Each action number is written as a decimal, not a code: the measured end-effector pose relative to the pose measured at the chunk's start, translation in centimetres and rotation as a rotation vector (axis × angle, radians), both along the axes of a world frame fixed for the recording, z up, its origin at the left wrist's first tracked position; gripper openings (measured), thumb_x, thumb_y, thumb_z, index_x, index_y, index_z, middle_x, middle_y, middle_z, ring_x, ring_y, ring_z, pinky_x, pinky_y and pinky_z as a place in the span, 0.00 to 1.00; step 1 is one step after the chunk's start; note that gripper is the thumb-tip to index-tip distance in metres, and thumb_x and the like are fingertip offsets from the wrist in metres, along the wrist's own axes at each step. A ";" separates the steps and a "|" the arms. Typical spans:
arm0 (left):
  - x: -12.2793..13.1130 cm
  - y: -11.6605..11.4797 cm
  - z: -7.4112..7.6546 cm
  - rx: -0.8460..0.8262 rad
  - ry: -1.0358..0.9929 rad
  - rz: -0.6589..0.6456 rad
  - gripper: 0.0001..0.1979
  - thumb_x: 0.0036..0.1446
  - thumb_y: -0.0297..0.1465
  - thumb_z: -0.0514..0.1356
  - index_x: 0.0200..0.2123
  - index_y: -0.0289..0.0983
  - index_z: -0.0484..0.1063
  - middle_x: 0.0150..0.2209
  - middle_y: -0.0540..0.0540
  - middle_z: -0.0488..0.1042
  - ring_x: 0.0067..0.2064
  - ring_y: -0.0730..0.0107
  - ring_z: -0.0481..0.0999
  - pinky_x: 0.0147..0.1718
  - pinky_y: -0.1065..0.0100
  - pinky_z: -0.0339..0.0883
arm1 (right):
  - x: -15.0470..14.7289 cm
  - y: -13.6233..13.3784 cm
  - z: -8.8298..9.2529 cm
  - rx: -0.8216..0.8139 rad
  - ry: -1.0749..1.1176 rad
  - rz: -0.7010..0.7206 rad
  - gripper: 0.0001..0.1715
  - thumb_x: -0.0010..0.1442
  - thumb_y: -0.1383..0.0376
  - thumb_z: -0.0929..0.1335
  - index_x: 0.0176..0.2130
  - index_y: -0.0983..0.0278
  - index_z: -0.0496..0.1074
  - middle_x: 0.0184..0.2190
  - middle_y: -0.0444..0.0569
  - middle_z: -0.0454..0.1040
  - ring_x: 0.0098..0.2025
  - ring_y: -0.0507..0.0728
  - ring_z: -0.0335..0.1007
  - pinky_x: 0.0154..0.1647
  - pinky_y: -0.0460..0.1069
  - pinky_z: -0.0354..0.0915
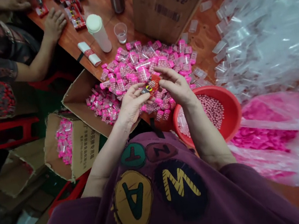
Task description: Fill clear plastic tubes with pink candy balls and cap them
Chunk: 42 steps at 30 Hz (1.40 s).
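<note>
Between my two hands is a small red and black packet with a yellow mark. My left hand pinches its lower left end with thumb and fingers. At its right end, my right hand has thumb and fingertips closed on the packet. Beneath and behind the hands lies a heap of small clear containers with pink lids, filled with pink beads. A red bowl of pink beads sits under my right forearm, with some clear containers inside at its left.
An open carton of filled containers adjoins the table's left edge. A white-lidded bottle, a small cup and a large box stand behind. Clear empties and a bag of pink lids lie right. Another person's hand rests upper left.
</note>
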<state>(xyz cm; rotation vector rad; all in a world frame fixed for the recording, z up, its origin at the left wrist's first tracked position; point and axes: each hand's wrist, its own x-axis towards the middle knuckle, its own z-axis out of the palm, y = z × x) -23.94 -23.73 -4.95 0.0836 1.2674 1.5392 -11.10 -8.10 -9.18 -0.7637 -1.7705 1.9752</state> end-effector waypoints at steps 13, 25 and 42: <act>4.6 2.8 -2.2 -0.148 0.233 0.048 0.29 0.49 0.21 0.76 0.47 0.42 0.65 0.35 0.55 0.79 0.36 0.73 0.82 0.43 0.70 0.75 | 0.9 0.0 -2.7 -0.230 0.052 -0.178 0.19 0.59 0.53 0.78 0.47 0.60 0.83 0.44 0.46 0.83 0.48 0.57 0.79 0.58 0.56 0.78; 5.1 2.7 -3.4 -0.165 0.293 0.024 0.28 0.53 0.18 0.73 0.51 0.42 0.65 0.34 0.55 0.77 0.36 0.74 0.81 0.43 0.71 0.73 | 1.3 -0.8 -3.9 -0.247 0.059 -0.213 0.33 0.50 0.48 0.85 0.48 0.58 0.77 0.43 0.46 0.80 0.50 0.60 0.79 0.56 0.58 0.78; 1.4 3.7 -3.3 -0.213 0.032 0.248 0.07 0.63 0.26 0.72 0.39 0.35 0.77 0.29 0.53 0.79 0.25 0.79 0.76 0.28 0.74 0.68 | -3.5 -0.5 -4.5 -0.158 -0.024 -0.089 0.38 0.57 0.42 0.81 0.57 0.54 0.70 0.44 0.46 0.77 0.51 0.59 0.77 0.59 0.60 0.78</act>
